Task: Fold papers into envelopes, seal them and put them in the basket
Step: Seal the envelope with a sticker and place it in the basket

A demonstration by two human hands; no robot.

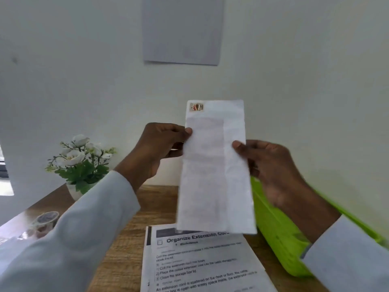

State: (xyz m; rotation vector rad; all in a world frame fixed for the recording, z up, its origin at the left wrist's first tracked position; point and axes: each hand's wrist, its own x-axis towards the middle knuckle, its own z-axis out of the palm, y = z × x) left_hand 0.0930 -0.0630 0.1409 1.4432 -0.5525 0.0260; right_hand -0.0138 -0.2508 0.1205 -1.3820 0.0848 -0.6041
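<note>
A white envelope [214, 165] with a small red stamp at its top left corner is held upright in the air above the desk. My left hand [160, 148] pinches its left edge, thumb on the front. At the right edge my right hand [271, 165] pinches it the same way. Behind and below my right hand lies the green basket [275, 234], its inside mostly hidden by my arm. A stack of printed papers [202, 264] lies flat on the wooden desk [126, 239] under the envelope.
A white pot of artificial white flowers [80, 163] stands at the desk's back left. A roll of tape [45, 222] sits near the left edge, partly behind my left sleeve. A sheet of paper [183, 28] hangs on the wall ahead.
</note>
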